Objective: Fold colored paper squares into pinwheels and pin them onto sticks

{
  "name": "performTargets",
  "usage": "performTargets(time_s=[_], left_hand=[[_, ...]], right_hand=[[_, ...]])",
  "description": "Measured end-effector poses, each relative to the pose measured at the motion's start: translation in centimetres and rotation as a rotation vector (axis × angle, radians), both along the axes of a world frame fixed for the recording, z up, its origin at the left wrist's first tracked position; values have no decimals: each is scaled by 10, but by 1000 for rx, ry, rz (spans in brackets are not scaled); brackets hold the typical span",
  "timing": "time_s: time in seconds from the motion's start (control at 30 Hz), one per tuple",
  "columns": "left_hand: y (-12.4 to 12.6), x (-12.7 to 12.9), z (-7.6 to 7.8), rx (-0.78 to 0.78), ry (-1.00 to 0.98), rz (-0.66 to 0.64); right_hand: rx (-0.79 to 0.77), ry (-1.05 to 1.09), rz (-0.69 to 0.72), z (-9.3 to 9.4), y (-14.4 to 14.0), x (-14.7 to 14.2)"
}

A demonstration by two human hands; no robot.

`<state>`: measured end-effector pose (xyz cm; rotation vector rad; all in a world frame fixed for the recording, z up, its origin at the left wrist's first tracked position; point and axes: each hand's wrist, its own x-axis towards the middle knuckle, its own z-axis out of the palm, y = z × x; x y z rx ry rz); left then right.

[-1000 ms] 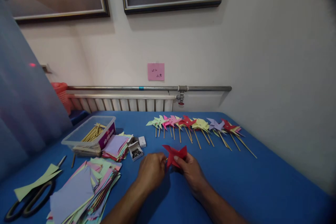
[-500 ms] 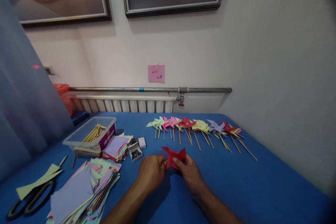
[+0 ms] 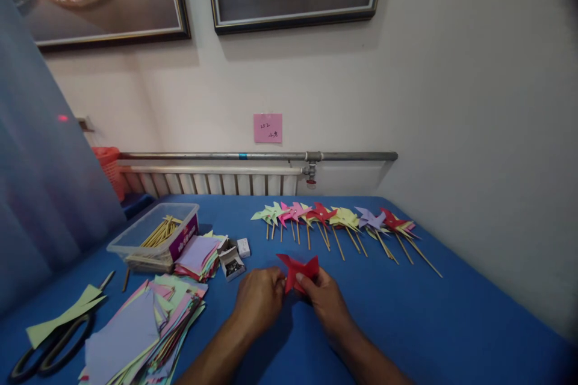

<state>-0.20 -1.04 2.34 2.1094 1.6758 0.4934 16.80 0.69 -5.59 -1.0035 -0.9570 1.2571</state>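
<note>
The right hand [image 3: 329,298] grasps a red paper pinwheel [image 3: 307,267], thumb on its front, near the middle of the blue counter [image 3: 433,325]. The left hand [image 3: 259,296] is curled at the pinwheel's left edge; whether its grip is clenched around anything cannot be told. Farther off to the right lies a row of finished pinwheels [image 3: 321,214]. To the left sit a small open box [image 3: 236,275], a clear tub [image 3: 186,240] of sticks and, nearer, stacked paper [image 3: 121,331].

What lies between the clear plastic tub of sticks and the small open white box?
In the head view, a stack of coloured paper, lilac on top, lies between the plastic tub and the open white box.
</note>
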Motion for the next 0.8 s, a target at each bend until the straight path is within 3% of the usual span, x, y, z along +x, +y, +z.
performTargets(time_s=[0.5, 0.8], left_hand=[[1, 1, -8, 4, -12, 4], [0, 0, -4, 6, -14, 8]], right_hand=[[0, 20, -21, 2, 2, -3], [-30, -7, 4, 0, 3, 0]])
